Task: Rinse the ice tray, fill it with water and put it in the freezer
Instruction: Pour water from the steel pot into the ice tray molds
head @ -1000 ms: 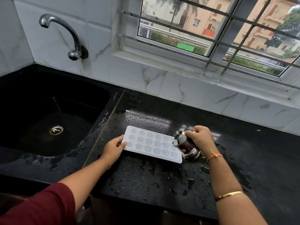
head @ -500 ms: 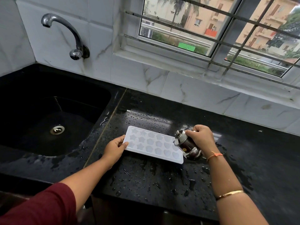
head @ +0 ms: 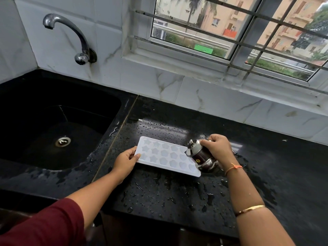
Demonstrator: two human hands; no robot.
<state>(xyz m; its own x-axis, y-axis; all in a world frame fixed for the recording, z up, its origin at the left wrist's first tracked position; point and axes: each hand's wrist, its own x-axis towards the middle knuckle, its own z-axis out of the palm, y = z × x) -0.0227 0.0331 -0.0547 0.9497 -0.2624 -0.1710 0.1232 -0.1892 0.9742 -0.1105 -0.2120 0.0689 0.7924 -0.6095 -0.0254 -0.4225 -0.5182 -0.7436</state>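
— Any writing to read here?
— Only a small round yellow mark on the steel pot (head: pixel 198 155), too small to read. The green sign (head: pixel 203 48) outside is illegible.

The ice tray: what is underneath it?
The ice tray rests on the wet black counter, water drops scattered around it. The left hand grips its left edge. Whatever lies directly beneath is covered by the tray.
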